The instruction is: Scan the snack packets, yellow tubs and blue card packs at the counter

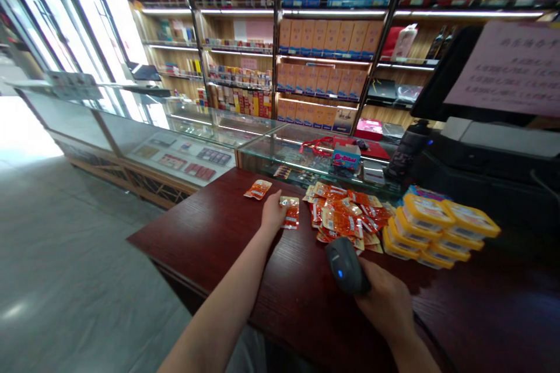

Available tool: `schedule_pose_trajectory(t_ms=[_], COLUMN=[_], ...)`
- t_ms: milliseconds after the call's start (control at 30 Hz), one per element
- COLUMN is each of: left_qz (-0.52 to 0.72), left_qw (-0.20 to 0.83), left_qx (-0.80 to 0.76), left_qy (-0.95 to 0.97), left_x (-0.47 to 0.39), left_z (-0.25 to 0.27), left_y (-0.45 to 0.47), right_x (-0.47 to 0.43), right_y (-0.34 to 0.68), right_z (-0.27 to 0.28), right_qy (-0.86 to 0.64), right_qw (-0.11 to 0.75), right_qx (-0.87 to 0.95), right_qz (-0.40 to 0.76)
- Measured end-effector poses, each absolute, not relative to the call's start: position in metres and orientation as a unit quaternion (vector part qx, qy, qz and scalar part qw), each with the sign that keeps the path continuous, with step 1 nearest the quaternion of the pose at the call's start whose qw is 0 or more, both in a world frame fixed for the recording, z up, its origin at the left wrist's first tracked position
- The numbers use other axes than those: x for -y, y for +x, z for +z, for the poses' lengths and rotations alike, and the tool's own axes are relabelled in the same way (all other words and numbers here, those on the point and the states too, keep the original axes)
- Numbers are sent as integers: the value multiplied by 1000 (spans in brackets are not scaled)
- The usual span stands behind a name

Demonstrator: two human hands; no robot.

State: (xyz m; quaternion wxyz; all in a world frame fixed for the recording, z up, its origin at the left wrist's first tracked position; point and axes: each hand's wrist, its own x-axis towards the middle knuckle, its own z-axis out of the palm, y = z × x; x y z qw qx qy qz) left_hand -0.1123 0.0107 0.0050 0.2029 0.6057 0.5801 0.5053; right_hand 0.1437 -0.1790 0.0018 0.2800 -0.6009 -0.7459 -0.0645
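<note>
My left hand [273,213] has its fingers closed on the left edge of an orange-and-cream snack packet [291,215], just above or on the dark red counter [210,233]; I cannot tell which. Another such packet [258,189] lies flat beyond that hand. In my right hand [387,297] is a dark barcode scanner [345,265] with a blue light, its head turned toward the packets. A heap of the same orange packets [343,215] lies beyond the scanner. Stacked yellow-lidded plastic tubs [426,221] stand at the heap's right side.
A glass display counter [258,134] runs behind the wooden one. On it are a small blue-and-pink box [346,156] and a red lanyard [317,144]. A monitor [441,78] with a pink paper sheet [503,70] stands at right. The scanner's cable [433,338] trails rightward.
</note>
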Motion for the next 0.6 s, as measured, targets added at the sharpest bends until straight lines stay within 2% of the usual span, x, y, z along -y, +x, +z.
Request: schedule_pose_trajectory(t_ms=[133,300,600], left_qz=[354,188,163], left_qw=[27,-2,-59], left_qx=[-621,-641,-670], left_qy=[699,744,722], left_x=[13,28,-13], left_z=[22,32,23], left_y=[-99,-78,-128], right_x=[181,182,180], right_y=[146,148,147], right_z=[5,7,2], right_qy=[-603,-603,-594], right_qw=[295,305,293], right_qx=[737,734,746], right_qz=[-69,-65,-66])
